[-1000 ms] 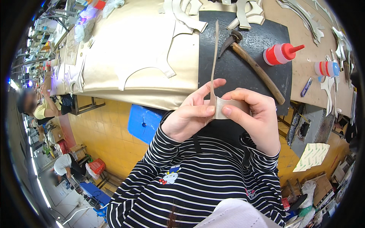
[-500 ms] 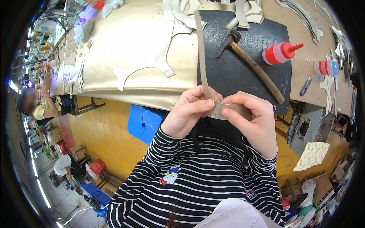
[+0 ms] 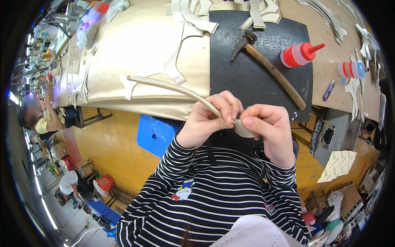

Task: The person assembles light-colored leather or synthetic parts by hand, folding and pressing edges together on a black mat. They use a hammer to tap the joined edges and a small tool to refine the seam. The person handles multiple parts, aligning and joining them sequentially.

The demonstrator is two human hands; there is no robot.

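A long beige leather-like strip (image 3: 173, 87) is pinched between my left hand (image 3: 207, 119) and my right hand (image 3: 271, 129), just off the table's front edge. From my left fingers it arcs out to the left over the gold-covered table. Its rounded short end (image 3: 245, 131) is held by my right thumb and fingers. The thumbs nearly meet at a small joint or fold in the strip, whose details my fingertips partly hide. Behind my hands, a wooden-handled hammer (image 3: 273, 74) lies on a black mat (image 3: 238, 84).
A red-and-clear squeeze bottle (image 3: 297, 55) stands on the mat. Farther right are a second bottle (image 3: 349, 69) and a purple cutter (image 3: 328, 90). Cut beige pieces (image 3: 176, 68) lie around the table. A blue stool (image 3: 156, 133) is at my left; two people work farther left.
The strip has turned from standing nearly upright to sloping left across the table. My fingers have shifted their grip, and the right-hand end now tilts downward.
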